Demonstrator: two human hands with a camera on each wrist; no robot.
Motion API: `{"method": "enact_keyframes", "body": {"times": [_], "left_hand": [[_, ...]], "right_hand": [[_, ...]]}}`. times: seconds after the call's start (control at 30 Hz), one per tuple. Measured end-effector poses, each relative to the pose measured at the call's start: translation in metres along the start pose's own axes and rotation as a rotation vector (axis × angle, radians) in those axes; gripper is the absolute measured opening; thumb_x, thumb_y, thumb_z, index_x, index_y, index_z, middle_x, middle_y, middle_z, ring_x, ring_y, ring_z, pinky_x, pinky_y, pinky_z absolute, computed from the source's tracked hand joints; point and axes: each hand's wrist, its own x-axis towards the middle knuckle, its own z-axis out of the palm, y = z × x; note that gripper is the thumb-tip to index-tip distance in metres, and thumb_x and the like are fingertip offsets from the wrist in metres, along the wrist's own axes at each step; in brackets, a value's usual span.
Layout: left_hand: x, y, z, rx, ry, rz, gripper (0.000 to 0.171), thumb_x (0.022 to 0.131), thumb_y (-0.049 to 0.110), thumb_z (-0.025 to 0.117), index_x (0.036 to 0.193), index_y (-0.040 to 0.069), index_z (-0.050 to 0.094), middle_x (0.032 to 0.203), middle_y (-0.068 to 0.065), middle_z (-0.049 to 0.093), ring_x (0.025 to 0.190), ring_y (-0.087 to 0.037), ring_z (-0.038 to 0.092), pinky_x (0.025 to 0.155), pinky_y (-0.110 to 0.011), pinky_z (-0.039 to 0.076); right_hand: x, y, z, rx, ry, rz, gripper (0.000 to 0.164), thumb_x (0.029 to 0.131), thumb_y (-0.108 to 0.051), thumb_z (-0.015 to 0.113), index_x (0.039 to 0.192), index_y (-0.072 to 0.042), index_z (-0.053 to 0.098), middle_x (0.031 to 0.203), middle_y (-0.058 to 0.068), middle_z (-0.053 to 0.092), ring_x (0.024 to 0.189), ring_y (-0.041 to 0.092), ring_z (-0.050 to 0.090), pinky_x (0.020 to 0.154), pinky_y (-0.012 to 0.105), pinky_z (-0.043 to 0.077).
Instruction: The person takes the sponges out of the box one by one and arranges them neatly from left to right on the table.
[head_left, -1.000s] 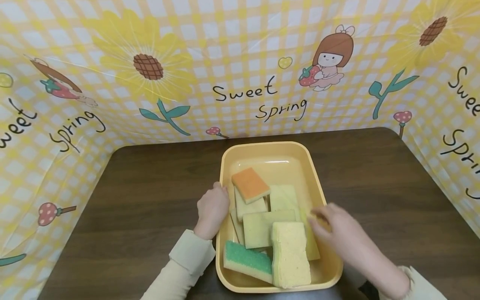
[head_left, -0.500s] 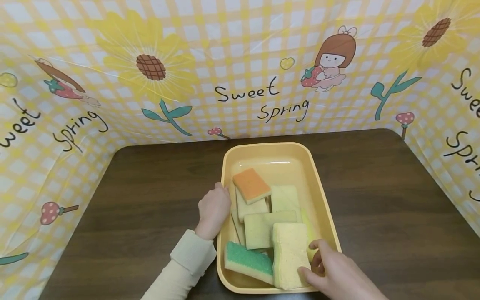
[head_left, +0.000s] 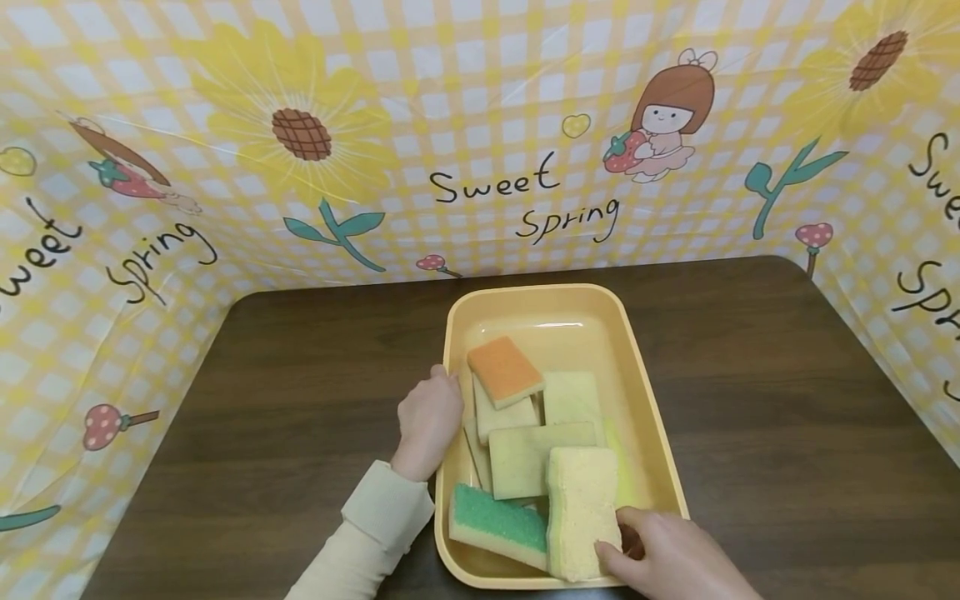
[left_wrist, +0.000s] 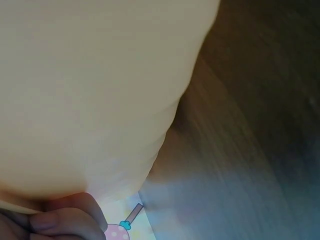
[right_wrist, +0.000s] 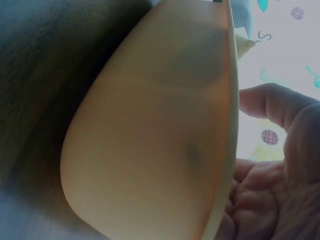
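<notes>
A pale yellow wavy-sided sponge lies at the near right of a yellow plastic tub. My right hand reaches over the near right rim and pinches the sponge's lower right edge, thumb on its face; the sponge is out of sight in the right wrist view. My left hand grips the tub's left rim, its fingers curled at the edge in the left wrist view. Under and beside the wavy sponge are a green-topped sponge, an orange-topped sponge and several pale flat ones.
The tub stands on a dark wooden table. A yellow checked cloth with printed flowers and words rises behind the table and along both sides.
The right hand has come from the tub's right rim toward the near side, onto the wavy sponge, and its fingers have closed in on the edge. The left hand keeps its place.
</notes>
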Motion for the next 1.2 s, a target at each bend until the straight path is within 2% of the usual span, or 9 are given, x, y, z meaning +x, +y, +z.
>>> {"method": "enact_keyframes", "body": {"times": [0.13,0.23,0.43,0.6,0.7,0.87,1.13,1.2], "left_hand": [[0.0,-0.001,0.0,-0.002,-0.006,-0.004,0.031,0.1,0.025,0.044,0.09,-0.002,0.054,0.067,-0.019,0.063,0.06,-0.033,0.064,0.049,-0.044,0.048],[0.0,-0.001,0.0,0.0,-0.01,-0.006,0.031,0.101,0.025,0.043,0.091,-0.002,0.055,0.067,-0.019,0.063,0.06,-0.033,0.064,0.049,-0.044,0.048],[-0.001,-0.001,0.001,0.001,0.003,0.001,0.031,0.101,0.025,0.044,0.089,-0.002,0.054,0.065,-0.018,0.061,0.058,-0.032,0.063,0.048,-0.043,0.048],[-0.002,0.0,0.001,0.0,0.015,0.013,0.031,0.1,0.024,0.045,0.087,-0.002,0.053,0.062,-0.017,0.06,0.055,-0.031,0.062,0.046,-0.042,0.047],[-0.001,0.0,0.0,0.001,0.012,0.01,0.031,0.1,0.024,0.044,0.087,-0.002,0.054,0.062,-0.017,0.06,0.055,-0.031,0.062,0.046,-0.042,0.047],[0.0,0.0,0.0,-0.001,0.003,0.005,0.031,0.101,0.025,0.043,0.088,-0.001,0.054,0.064,-0.018,0.061,0.056,-0.031,0.062,0.047,-0.042,0.047],[0.0,-0.001,0.0,-0.009,0.003,0.009,0.031,0.101,0.026,0.043,0.089,-0.001,0.055,0.066,-0.019,0.063,0.058,-0.032,0.064,0.048,-0.043,0.047],[0.0,-0.002,0.001,-0.008,0.007,0.014,0.031,0.101,0.025,0.043,0.089,-0.001,0.055,0.065,-0.019,0.063,0.058,-0.032,0.064,0.047,-0.043,0.047]], "right_hand": [[0.001,-0.004,0.002,-0.031,-0.004,0.104,0.031,0.08,-0.038,0.065,0.067,-0.02,0.044,0.056,-0.01,0.039,0.05,0.002,0.033,0.048,0.021,0.027],[0.002,-0.003,0.003,0.002,-0.024,0.11,0.028,0.08,-0.037,0.064,0.073,-0.019,0.045,0.06,-0.01,0.042,0.052,0.002,0.036,0.05,0.021,0.029],[0.004,0.002,0.0,0.215,-0.087,0.076,0.027,0.081,-0.03,0.066,0.086,-0.013,0.045,0.073,-0.005,0.049,0.063,-0.001,0.046,0.058,0.02,0.037],[0.006,0.005,-0.002,0.343,-0.102,0.044,0.033,0.083,-0.028,0.067,0.096,-0.006,0.047,0.081,0.0,0.047,0.068,-0.001,0.046,0.061,0.019,0.039],[0.007,0.007,-0.002,0.355,-0.098,0.018,0.036,0.084,-0.028,0.068,0.103,-0.002,0.052,0.082,0.0,0.048,0.07,-0.002,0.044,0.062,0.019,0.038],[0.008,0.013,-0.003,0.413,-0.13,-0.017,0.035,0.087,-0.03,0.068,0.104,-0.001,0.057,0.082,-0.001,0.052,0.073,-0.004,0.043,0.064,0.019,0.039],[0.006,0.019,-0.005,0.464,-0.137,-0.145,0.03,0.087,-0.02,0.069,0.105,-0.001,0.054,0.087,0.0,0.05,0.077,-0.007,0.046,0.065,0.019,0.043],[0.006,0.018,-0.006,0.509,-0.154,-0.15,0.029,0.088,-0.017,0.067,0.107,0.001,0.053,0.089,0.001,0.049,0.078,-0.006,0.047,0.066,0.019,0.043]]}}
